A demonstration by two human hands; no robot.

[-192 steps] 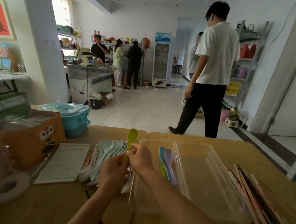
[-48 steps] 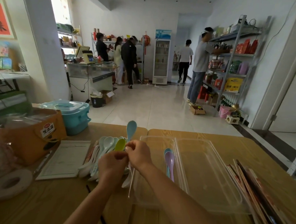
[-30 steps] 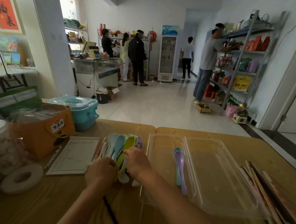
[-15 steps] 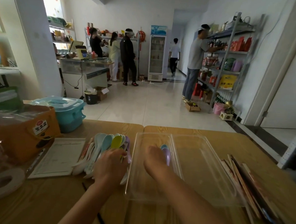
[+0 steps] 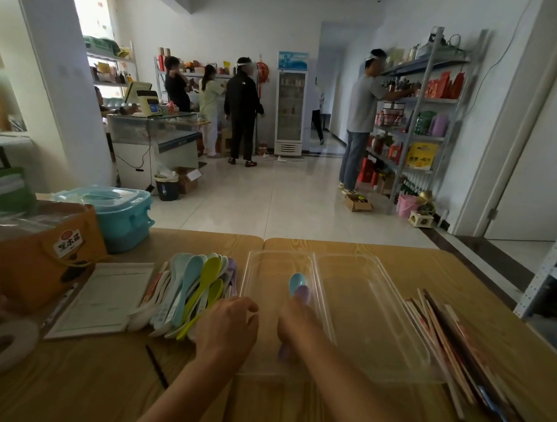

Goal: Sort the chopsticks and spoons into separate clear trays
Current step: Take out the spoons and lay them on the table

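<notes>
Our left hand (image 5: 229, 324) hangs loosely curled and empty, spoon pile (image 5: 195, 290) just beyond its fingers (image 5: 248, 307). Our right hand (image 5: 297, 321) covers spoons (image 5: 297, 281) in the tray (image 5: 267, 274); its grip we cannot tell. Lifting hastily could drag one out.

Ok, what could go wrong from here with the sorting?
The spoon pile is fanned loosely right beside the left hand; a careless brush could scatter it. One dark stick lies alone by the left forearm and might be missed or swept off. The chopsticks sit past the empty right tray, so reaching over may shove that tray.
</notes>
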